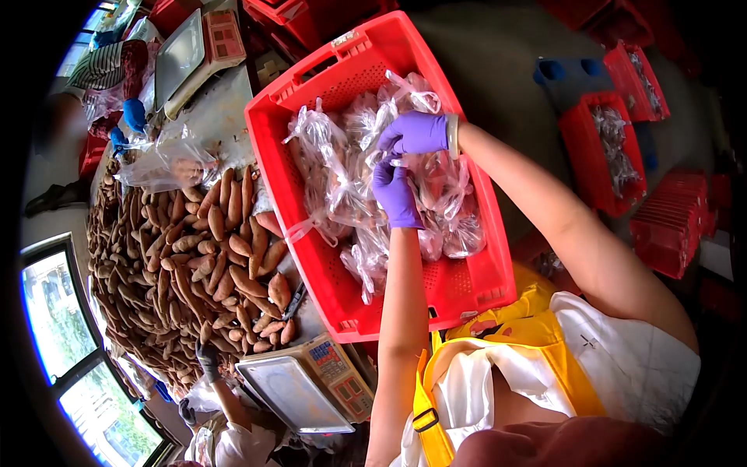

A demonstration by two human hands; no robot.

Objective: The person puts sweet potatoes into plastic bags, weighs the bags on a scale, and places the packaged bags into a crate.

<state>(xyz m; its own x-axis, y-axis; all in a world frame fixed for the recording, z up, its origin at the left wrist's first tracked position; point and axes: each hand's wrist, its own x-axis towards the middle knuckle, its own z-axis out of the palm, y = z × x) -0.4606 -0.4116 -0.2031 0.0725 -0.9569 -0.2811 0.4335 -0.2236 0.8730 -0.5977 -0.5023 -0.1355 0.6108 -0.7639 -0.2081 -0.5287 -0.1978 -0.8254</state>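
My two purple-gloved hands are close together over a red plastic crate with tied clear plastic bags in it. The contents look like sweet potatoes, seen dimly through the film. My left hand is closed, with a whitish bit of plastic bag pinched at its fingertips. Just above it my right hand has its fingers curled in at the same spot, on the bag's plastic as far as I can see. The bag's body is partly hidden under my hands.
Left of the crate lies a big heap of sweet potatoes. Scales stand at its near end and far end. A co-worker's dark-gloved hand touches the heap; another person's blue glove is farther off. More red crates stand right.
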